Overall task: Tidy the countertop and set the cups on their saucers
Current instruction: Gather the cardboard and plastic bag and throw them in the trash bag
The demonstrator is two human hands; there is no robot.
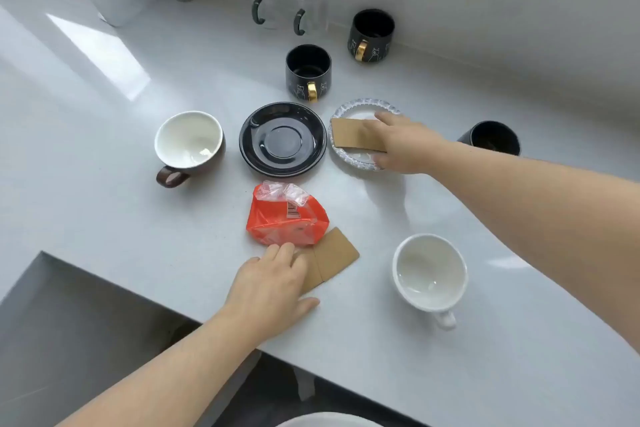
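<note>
White surface (104,218): pale and glossy, carrying everything under both my grips.
Black saucer (283,139): empty, just left of my right grip, beyond my left one.
Patterned saucer (349,107): blue-speckled rim, directly under my right grip.
Cups: brown cup with white inside (188,144) far left of my right grip; white cup (429,272) right of my left grip; two black mugs with gold handles (308,73) (371,35) beyond my right grip; a dark cup (493,137) behind my right wrist.
Orange wrapper (285,218): touching my left fingertips.
Right grip (398,144): fingers curled onto a brown card sleeve (349,133) over the patterned saucer; I cannot tell whether it is pinched or only pressed.
Left grip (273,282): released, flat on a second card sleeve (334,258).
</note>
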